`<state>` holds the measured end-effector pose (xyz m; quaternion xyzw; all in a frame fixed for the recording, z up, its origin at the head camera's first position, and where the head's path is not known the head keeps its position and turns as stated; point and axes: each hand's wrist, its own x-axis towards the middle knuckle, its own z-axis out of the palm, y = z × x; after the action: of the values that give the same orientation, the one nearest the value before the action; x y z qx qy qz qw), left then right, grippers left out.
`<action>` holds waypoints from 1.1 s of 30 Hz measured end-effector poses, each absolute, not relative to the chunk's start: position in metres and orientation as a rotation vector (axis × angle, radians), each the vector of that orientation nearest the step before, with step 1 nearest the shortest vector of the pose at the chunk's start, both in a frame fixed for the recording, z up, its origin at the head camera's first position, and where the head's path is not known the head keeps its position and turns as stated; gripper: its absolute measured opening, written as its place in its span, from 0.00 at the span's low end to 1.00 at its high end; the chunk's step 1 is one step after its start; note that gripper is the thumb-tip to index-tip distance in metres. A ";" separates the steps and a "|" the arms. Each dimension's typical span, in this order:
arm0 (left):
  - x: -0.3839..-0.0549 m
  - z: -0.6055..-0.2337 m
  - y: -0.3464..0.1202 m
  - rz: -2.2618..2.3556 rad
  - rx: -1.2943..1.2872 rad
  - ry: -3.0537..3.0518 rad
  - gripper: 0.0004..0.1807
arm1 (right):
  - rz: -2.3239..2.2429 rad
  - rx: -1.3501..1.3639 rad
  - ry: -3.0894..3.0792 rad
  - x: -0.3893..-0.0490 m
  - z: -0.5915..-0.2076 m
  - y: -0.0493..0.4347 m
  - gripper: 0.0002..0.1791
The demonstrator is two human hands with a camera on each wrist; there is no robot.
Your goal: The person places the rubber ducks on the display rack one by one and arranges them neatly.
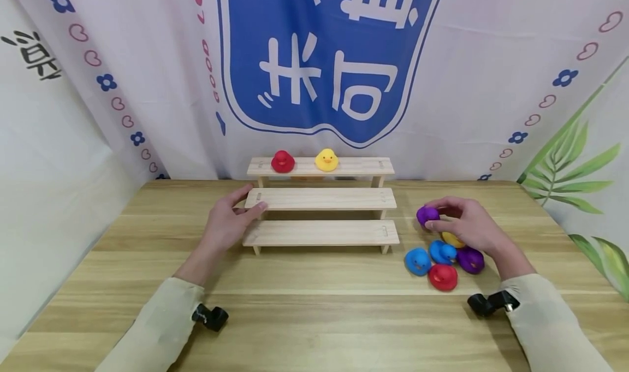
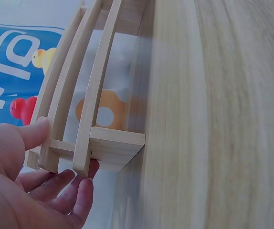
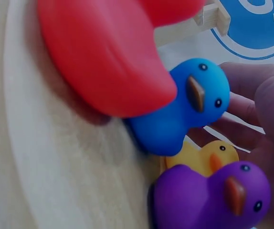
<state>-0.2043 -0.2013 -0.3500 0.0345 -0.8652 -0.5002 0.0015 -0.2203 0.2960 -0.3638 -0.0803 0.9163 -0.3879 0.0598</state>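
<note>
A three-tier wooden display stand [image 1: 321, 233] stands on the table. My left hand [image 1: 227, 219] grips its left end, thumb on the middle tier and fingers around the outer side. A red rubber duck [image 1: 282, 162] and a yellow rubber duck [image 1: 326, 160] sit on the top tier. To the right of the stand, my right hand [image 1: 467, 223] pinches a purple rubber duck [image 1: 426, 216] between thumb and fingers. Below that hand cluster two blue ducks [image 1: 417, 261], a red duck [image 1: 443, 277], another purple duck [image 1: 470, 260] and a partly covered yellow duck [image 1: 453, 240].
A printed curtain [image 1: 172, 88] hangs right behind the stand. The wood-grain table [image 1: 314, 317] extends in front and to both sides. Each sleeve carries a small black wrist camera [image 1: 210, 317].
</note>
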 end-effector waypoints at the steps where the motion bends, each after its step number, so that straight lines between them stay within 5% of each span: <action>1: -0.204 -0.350 -0.201 -1.568 0.109 -2.716 0.42 | -1.182 -0.238 2.772 -0.220 -0.363 0.296 0.31; 33: -0.204 -0.350 -0.201 -1.590 0.117 -2.710 0.42 | -1.474 -0.253 2.956 -0.212 -0.347 0.273 0.29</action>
<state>-0.2039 -0.2012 -0.3498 0.0373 -0.8619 -0.5057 -0.0011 -0.2118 0.2726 -0.3475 -0.0761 0.8891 -0.4432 -0.0856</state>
